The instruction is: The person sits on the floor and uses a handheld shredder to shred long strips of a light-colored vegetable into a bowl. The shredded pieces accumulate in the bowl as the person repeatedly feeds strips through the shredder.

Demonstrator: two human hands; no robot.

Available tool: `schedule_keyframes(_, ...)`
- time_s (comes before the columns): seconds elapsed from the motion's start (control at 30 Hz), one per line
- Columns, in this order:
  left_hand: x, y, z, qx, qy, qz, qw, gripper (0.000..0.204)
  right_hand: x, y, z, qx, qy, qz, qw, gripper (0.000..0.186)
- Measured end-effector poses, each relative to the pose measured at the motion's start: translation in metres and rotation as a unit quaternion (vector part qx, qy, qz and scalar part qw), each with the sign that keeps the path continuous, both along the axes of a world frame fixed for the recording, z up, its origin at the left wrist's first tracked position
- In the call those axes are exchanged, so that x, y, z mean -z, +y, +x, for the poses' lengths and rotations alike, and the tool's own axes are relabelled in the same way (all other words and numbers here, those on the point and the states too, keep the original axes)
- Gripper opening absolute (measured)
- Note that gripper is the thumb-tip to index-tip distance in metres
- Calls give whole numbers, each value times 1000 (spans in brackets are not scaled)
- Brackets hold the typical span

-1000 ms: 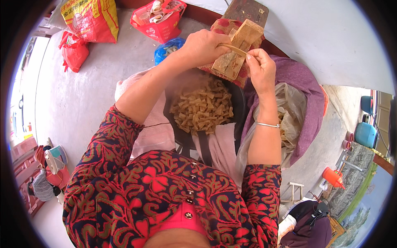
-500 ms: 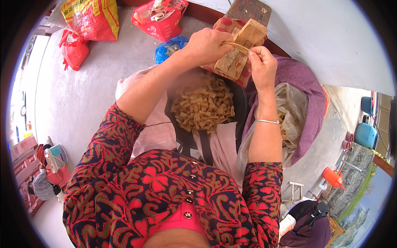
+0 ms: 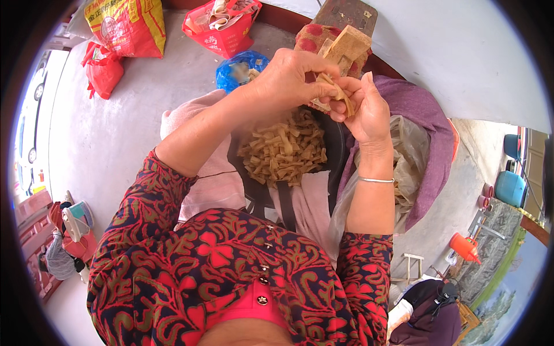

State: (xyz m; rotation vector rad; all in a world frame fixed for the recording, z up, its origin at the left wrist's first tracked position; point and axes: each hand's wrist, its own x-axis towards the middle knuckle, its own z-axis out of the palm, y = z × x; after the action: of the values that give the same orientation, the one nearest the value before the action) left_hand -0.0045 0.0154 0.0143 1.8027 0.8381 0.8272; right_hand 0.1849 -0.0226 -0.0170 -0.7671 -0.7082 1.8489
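A tan, flexible strip (image 3: 345, 101), bent over on itself, is held between my two hands. My left hand (image 3: 291, 81) pinches its upper part between thumb and fingers. My right hand (image 3: 372, 112) is turned palm up, its curled fingers around the lower end and its thumb raised. Below them, a dark basin (image 3: 336, 141) holds a heap of short tan knotted pieces (image 3: 283, 147). Just beyond my hands a wooden block (image 3: 349, 46) rests on a red patterned cloth (image 3: 309, 36); my hands partly hide both.
Right of the basin, a clear plastic bag (image 3: 411, 141) of tan pieces sits inside purple cloth (image 3: 430, 167). Pink towels (image 3: 210, 193) lie around the basin. A blue bag (image 3: 231, 72), a red bag (image 3: 222, 34) and more bags (image 3: 130, 29) stand farther off, along the wall.
The strip was stretched nearly straight between my hands over the block; now it is bent over. Both hands have come nearer to me, and my right palm has turned up.
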Motion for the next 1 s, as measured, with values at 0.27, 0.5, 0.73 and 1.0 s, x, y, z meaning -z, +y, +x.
schedule_keyframes(0.27, 10, 15, -3, -92, 6, -73, 993, 14, 2, 5, 11, 72, -131, 64, 987, 17)
schedule_keyframes(0.5, 13, 27, -10, -98, 23, -138, 985, 15, 10, 8, 5, 156, -218, 76, 960, 10)
schedule_keyframes(0.73, 18, 36, -17, -88, -16, -229, 969, 19, 5, 10, 4, 328, -159, 80, 928, 13)
schedule_keyframes(1.0, 18, 37, -26, 342, 140, -99, 924, 20, -113, -44, 79, 411, -135, 221, 874, 20)
